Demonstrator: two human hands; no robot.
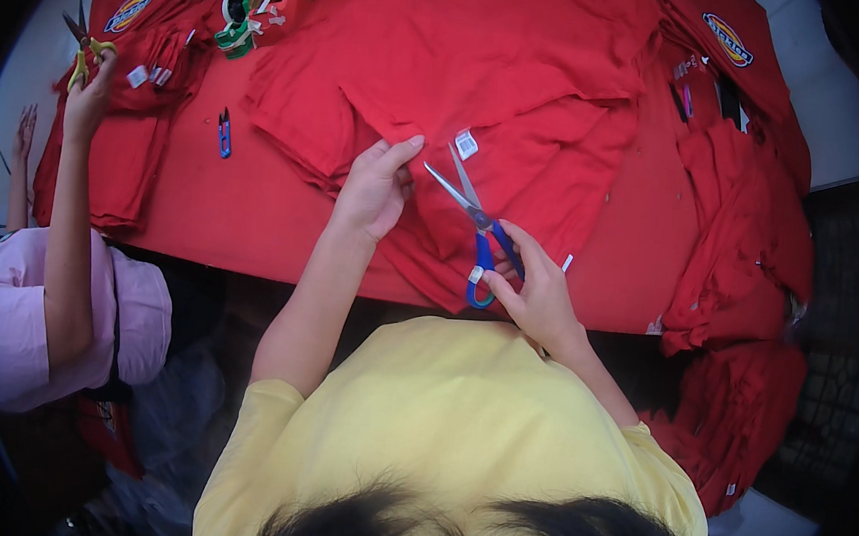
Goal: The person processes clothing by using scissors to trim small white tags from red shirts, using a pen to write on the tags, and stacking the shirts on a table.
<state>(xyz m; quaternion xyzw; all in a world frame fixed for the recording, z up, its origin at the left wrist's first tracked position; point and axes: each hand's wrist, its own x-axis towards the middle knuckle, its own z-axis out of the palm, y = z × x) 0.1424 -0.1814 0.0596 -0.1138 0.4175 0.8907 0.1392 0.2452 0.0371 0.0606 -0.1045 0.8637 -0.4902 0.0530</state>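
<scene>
A red garment (546,167) lies spread before me on the table, with a small white label (466,144) on it. My left hand (377,193) is closed at the garment's near part, its thumb and forefinger pinching a bit of the red cloth. Between the fingers of my right hand (540,284) are blue-handled scissors (482,222). Their blades are spread apart and point up and left, with the tips just below the label and close to my left thumb.
Blue thread snips (225,134) lie to the left on the red-covered table (210,198). Tape dispensers (253,12) stand at the back. Folded red garments (108,171) are stacked left, more garments (732,219) right. A co-worker's hand (90,95) holds up yellow-handled scissors (85,43).
</scene>
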